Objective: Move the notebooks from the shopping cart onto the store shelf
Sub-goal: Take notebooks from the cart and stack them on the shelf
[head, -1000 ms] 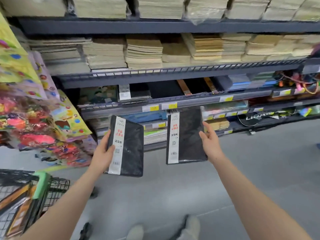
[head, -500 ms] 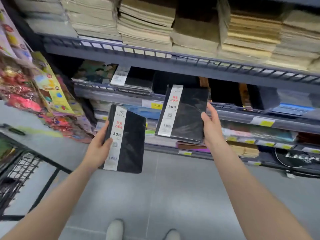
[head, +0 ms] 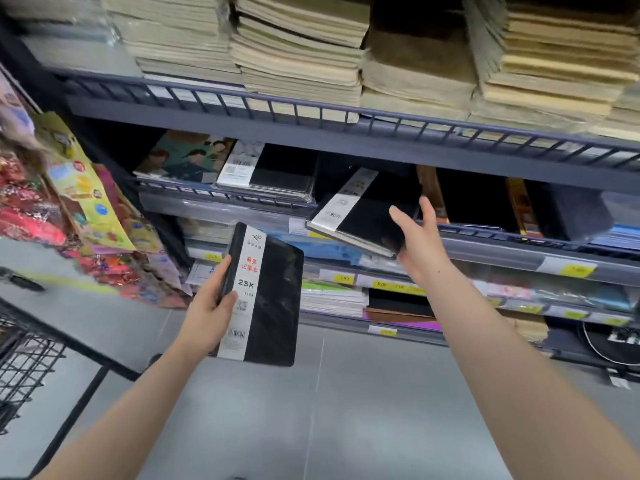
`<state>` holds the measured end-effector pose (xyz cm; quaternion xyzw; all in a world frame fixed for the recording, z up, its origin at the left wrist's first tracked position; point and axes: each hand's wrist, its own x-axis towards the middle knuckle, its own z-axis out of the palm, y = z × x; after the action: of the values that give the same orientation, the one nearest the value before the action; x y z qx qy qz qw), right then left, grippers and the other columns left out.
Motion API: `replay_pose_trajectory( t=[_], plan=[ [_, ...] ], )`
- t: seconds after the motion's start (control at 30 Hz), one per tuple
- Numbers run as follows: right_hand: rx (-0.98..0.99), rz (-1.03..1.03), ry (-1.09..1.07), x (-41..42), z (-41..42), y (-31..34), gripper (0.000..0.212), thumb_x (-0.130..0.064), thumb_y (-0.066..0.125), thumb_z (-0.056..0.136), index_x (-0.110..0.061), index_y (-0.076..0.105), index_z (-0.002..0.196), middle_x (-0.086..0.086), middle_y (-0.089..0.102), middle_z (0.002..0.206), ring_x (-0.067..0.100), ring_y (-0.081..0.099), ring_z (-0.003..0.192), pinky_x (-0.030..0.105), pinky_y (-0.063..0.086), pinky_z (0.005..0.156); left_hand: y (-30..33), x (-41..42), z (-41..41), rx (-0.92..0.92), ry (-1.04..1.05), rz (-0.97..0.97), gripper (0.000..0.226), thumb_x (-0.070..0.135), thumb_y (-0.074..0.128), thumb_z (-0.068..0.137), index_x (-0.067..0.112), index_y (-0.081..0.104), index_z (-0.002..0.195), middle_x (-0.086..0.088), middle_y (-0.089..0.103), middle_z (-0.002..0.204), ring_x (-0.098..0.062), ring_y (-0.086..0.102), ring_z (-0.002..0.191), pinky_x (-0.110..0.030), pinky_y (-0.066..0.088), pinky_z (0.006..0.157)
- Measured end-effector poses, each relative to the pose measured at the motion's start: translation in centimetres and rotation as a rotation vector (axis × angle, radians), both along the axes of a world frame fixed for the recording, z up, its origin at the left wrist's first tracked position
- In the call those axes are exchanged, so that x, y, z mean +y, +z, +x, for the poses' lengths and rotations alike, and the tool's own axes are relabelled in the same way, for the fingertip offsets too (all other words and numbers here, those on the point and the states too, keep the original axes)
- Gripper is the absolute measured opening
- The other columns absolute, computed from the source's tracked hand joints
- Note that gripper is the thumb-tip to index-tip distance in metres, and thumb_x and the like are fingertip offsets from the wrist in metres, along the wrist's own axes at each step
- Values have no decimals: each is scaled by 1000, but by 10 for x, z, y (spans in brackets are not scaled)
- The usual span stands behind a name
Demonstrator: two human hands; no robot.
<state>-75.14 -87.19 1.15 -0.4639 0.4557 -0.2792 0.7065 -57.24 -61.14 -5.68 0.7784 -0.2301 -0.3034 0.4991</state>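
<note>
The left hand point(head: 211, 308) grips a black notebook with a white paper band point(head: 263, 301) by its spine edge, thumb across the band and the other fingers hidden behind the cover; it is held upright in front of the lower shelves, clear of them. The band reads "25K" under red Chinese characters, with a barcode and a QR code below; the smaller print is too fine to read. The right hand point(head: 420, 242) is spread wide, fingers straight, its palm at the near corner of a second black notebook with a white band point(head: 360, 216), which lies tilted with its far end in the dark grey metal store shelf point(head: 381, 136) and its near edge jutting past the wire rail; whether the palm touches it or only hovers beside it cannot be told, and its band print is blurred. Beside it on that shelf lies a stack of like black notebooks point(head: 277, 178). Yellow price tags point(head: 576, 270) are unreadable. The black wire shopping cart point(head: 24, 362) is cut off at lower left.
</note>
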Motion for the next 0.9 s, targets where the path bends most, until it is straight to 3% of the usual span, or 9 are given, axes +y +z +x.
replay_pose_trajectory(
  t=[0.1, 0.2, 0.27, 0.43, 0.53, 0.6, 0.73, 0.83, 0.9],
  plan=[
    [3, 95, -10, 16, -15, 4, 82, -20, 64, 86, -37, 10, 145, 5, 34, 146, 23, 39, 132, 41, 39, 105, 7, -6, -2, 15, 4, -9, 63, -2, 43, 94, 36, 32, 142, 12, 44, 141, -10, 46, 125, -36, 37, 106],
    [-3, 201, -4, 33, -26, 4, 75, -20, 63, 86, -28, 16, 144, 4, 49, 114, 28, 62, 102, 39, 54, 81, 14, -10, -4, 21, 12, -25, 62, -3, 42, 94, 34, 31, 143, 11, 51, 133, -3, 54, 110, -27, 41, 95],
    [18, 157, -27, 40, -27, 2, 63, -16, 60, 89, -19, 25, 141, 4, 53, 102, 24, 67, 83, 34, 56, 74, 15, -11, -4, 26, 27, -26, 62, -2, 43, 94, 34, 31, 143, 11, 52, 130, -2, 55, 106, -27, 42, 93],
    [107, -23, -115, 35, -6, 3, 51, -14, 54, 93, -11, 34, 140, 2, 58, 107, 13, 65, 68, 19, 57, 64, 13, -13, -3, 72, 71, -78, 61, -3, 41, 95, 32, 31, 143, 8, 49, 135, -14, 51, 117, -34, 41, 98],
    [157, -82, -183, 14, 14, -4, 46, -13, 51, 94, -8, 39, 138, -4, 60, 95, 7, 63, 57, 22, 56, 69, 9, -12, -1, 111, 78, -100, 60, -3, 41, 95, 31, 31, 143, 6, 51, 134, -18, 53, 118, -40, 42, 101],
    [228, -161, -205, 0, 27, -6, 43, -13, 48, 95, -6, 39, 137, -4, 60, 90, 9, 62, 60, 23, 54, 71, 5, -12, 2, 131, 74, -109, 61, -4, 41, 94, 30, 31, 144, 6, 52, 133, -18, 53, 118, -41, 42, 101],
    [451, -329, -201, -20, 47, -10, 38, -15, 43, 97, -7, 45, 134, 12, 64, 96, 12, 60, 59, 18, 51, 58, -7, -7, 9, 138, 65, -97, 61, -2, 42, 95, 35, 31, 143, 7, 50, 138, -15, 52, 121, -39, 44, 99],
    [721, -474, -143, -27, 52, -13, 36, -18, 43, 96, -6, 48, 130, 19, 58, 119, 33, 63, 92, 40, 51, 85, -11, -3, 11, 152, 86, -94, 62, -2, 42, 95, 37, 32, 142, 9, 52, 135, -15, 55, 117, -39, 45, 98],
    [972, -612, -75, -22, 52, -11, 34, -18, 42, 97, -7, 49, 128, 18, 46, 128, 40, 56, 104, 43, 44, 84, -11, -3, 11, 157, 96, -88, 62, -2, 42, 95, 38, 32, 142, 13, 54, 130, -11, 58, 110, -34, 49, 91]
  ],
)
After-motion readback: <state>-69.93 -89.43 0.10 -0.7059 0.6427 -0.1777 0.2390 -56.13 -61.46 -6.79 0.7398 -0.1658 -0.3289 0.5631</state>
